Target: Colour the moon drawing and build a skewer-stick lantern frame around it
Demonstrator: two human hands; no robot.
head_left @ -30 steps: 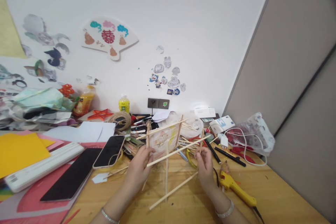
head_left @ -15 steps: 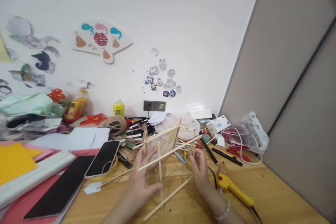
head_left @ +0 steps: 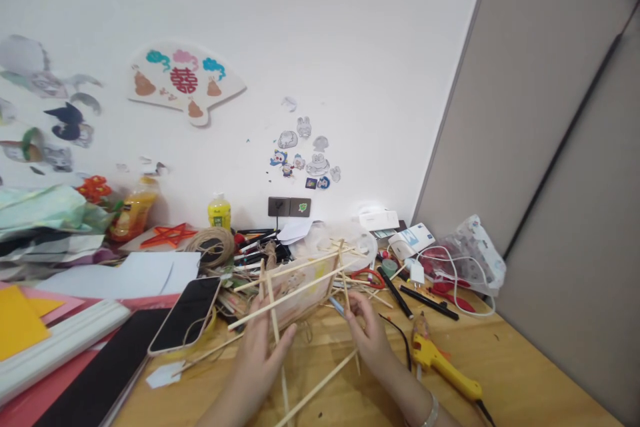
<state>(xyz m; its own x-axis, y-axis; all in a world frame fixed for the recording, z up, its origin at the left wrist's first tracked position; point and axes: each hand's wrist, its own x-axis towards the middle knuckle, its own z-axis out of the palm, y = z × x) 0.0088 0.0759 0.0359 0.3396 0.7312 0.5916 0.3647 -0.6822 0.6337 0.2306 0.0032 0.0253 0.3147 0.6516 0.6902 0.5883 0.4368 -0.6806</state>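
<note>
A frame of thin wooden sticks [head_left: 295, 293], with a pale, faintly patterned sheet [head_left: 305, 287] across one side, is held up over the table. My left hand [head_left: 257, 350] supports its left end, fingers behind the sticks and thumb apart on the near side. My right hand [head_left: 369, 333] pinches a slim wooden stick [head_left: 346, 288] at the frame's right end. That stick leans, its top close to the frame's upper corner; whether they touch I cannot tell. Another stick [head_left: 320, 387] slants below, between my wrists. Some of my left fingertips are hidden.
A yellow hot glue gun [head_left: 445, 367] lies to the right, near black markers [head_left: 430, 302]. Left are a phone [head_left: 185, 313], white paper [head_left: 165, 267] and a twine roll [head_left: 213, 245]. Loose sticks, pens and a white charger [head_left: 417, 272] crowd the back by the wall.
The stick frame has shifted left and turned slightly. My right hand has moved left with its stick, which went from nearly upright to leaning against or near the frame's corner.
</note>
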